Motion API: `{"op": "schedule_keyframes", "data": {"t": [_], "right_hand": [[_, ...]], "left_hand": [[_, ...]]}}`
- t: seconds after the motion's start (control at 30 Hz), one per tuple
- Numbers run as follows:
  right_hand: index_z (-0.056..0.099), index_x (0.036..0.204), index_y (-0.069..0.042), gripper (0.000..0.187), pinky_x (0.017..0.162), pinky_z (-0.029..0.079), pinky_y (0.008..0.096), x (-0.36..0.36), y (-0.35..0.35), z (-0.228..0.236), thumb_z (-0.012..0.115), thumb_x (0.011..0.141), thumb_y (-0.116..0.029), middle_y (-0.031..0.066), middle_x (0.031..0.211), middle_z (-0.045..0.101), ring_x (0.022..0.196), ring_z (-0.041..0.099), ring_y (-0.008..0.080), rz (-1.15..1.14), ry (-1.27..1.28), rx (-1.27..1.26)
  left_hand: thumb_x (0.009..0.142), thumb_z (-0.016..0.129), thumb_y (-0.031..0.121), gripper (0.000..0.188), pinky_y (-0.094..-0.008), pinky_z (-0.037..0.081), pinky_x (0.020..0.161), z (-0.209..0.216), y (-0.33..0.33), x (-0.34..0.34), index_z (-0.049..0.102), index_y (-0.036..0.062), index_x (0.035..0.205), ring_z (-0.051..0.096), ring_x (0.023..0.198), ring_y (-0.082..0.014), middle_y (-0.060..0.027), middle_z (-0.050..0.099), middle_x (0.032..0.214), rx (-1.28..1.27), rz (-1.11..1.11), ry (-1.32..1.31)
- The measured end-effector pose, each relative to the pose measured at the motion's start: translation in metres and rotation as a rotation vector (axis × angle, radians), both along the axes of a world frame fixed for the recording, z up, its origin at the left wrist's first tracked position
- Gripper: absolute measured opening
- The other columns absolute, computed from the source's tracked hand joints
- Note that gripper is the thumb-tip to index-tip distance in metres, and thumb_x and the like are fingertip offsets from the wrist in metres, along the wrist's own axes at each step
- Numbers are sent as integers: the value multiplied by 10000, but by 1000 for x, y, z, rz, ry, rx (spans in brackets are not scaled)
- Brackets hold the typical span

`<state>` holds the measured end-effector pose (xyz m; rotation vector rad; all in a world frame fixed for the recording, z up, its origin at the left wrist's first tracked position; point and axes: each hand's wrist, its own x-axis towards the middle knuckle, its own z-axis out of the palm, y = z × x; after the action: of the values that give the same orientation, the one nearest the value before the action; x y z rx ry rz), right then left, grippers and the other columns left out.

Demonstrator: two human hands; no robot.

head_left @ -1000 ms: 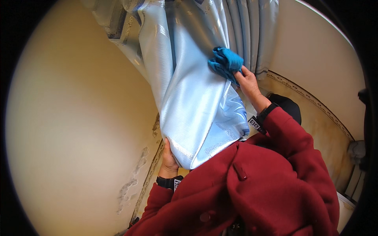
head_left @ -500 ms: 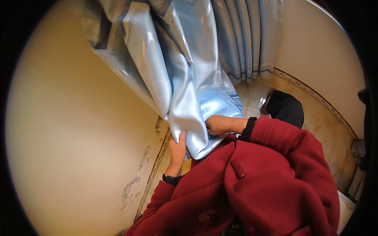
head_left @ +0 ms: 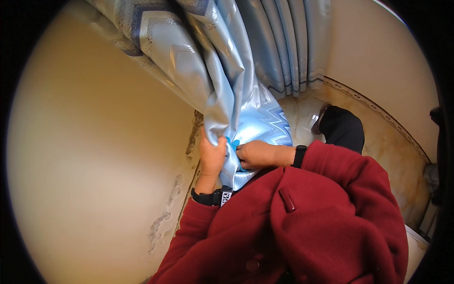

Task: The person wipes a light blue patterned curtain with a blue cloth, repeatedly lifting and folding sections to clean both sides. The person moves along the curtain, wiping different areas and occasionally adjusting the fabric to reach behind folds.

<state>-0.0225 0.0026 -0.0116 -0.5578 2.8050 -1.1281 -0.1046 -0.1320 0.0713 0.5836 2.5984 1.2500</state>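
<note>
A shiny light blue curtain [head_left: 177, 71] with zigzag bands hangs from above and runs down to my hands. My left hand [head_left: 212, 154] is closed around its gathered folds, thumb on top. A narrow bright blue strip [head_left: 233, 143] lies across the bunched cloth between my hands. My right hand [head_left: 259, 154] is closed at this strip, its fingertips partly hidden against the cloth. Behind my right hand, a lower part of the curtain spreads out, its zigzag pattern showing.
Another pleated blue curtain section [head_left: 293, 47] hangs farther back. To the left stands a beige wall [head_left: 104, 156] with peeling patches near its base. A patterned border [head_left: 373, 109] runs along the tiled floor's right side. My dark trouser leg [head_left: 341, 130] and shoe show at right.
My left hand has moved up and now squeezes the folds more tightly. The bright blue strip has come into clearer view at my right hand, which has shifted slightly left and down.
</note>
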Motion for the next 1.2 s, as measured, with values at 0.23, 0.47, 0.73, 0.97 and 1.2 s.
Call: {"op": "schedule_keyframes", "data": {"t": [0.23, 0.47, 0.73, 0.97, 1.2], "right_hand": [[684, 1011, -117, 279, 728, 509, 462, 31, 90, 3, 584, 791, -257, 169, 963, 668, 854, 647, 365, -78, -455, 314], [463, 1346, -136, 529, 722, 507, 427, -19, 105, 82, 590, 833, -166, 183, 993, 639, 879, 624, 374, -669, 411, -475], [537, 1280, -142, 466, 763, 498, 462, 6, 68, -23, 569, 815, -149, 162, 1034, 611, 889, 614, 372, -331, -135, 128], [520, 1350, -72, 449, 780, 529, 356, -30, 155, 49, 497, 930, -230, 185, 1042, 655, 891, 647, 218, -620, 419, -713], [614, 1151, -106, 307, 845, 506, 418, -43, 80, 33, 543, 882, -237, 163, 1088, 642, 982, 630, 338, -344, 236, -137]], "left_hand": [[849, 561, 278, 449, -396, 506, 888, 2, -40, -22, 560, -10, 1193, 617, 1016, -293, -150, 630, 1148, 979, 160, -833], [883, 535, 548, 731, -420, 482, 957, 0, -20, -5, 433, 4, 1361, 577, 1107, -295, -161, 552, 1291, 1062, -31, -809], [885, 544, 528, 712, -419, 474, 973, -31, -69, 35, 432, 14, 1365, 571, 1119, -292, -152, 555, 1285, 994, -24, -1011], [884, 560, 505, 696, -416, 469, 979, -15, -98, 32, 432, 17, 1363, 569, 1121, -289, -150, 555, 1282, 1016, -2, -963], [883, 575, 482, 681, -412, 465, 986, -11, -94, 32, 432, 19, 1362, 567, 1123, -287, -147, 554, 1278, 982, 1, -986]]}}
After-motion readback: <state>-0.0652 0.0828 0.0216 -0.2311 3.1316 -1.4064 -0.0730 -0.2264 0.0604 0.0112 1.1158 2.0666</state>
